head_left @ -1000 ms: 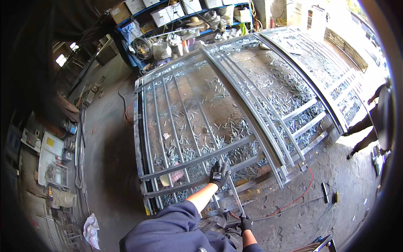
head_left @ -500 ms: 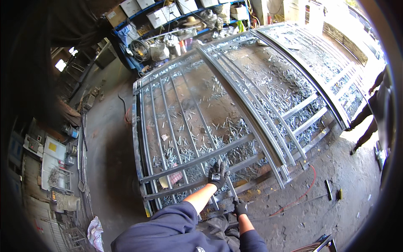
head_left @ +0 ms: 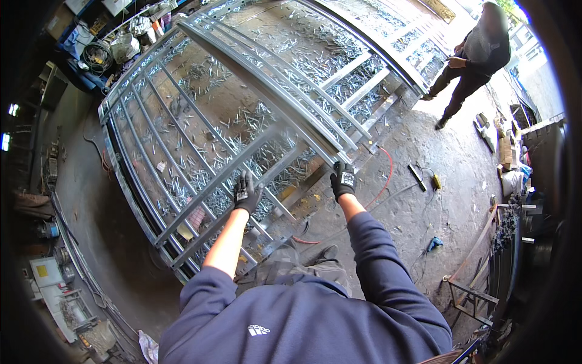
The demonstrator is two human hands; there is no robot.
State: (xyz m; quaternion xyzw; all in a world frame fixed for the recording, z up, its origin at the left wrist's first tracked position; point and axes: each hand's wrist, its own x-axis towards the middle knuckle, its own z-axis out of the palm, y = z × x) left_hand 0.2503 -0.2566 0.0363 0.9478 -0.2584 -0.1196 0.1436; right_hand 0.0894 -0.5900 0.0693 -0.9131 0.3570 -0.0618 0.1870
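A frame (head_left: 216, 184) of smooth grey metal, its straight bars crossed in a grid and flanked by thicker, ridged rails (head_left: 257, 85), lies flat in front of the person. The gloved left hand (head_left: 245, 194) rests over a cross bar, fingers extended and slightly apart; the gloved right hand (head_left: 344, 179) is at a rail's end, whether gripping I cannot tell. Shiny, sliver-like scraps (head_left: 251, 118) litter the brown surface beneath. Around it spreads rough grey floor (head_left: 403, 227), with a red hose (head_left: 390, 176); a person (head_left: 476, 60) stands beyond.
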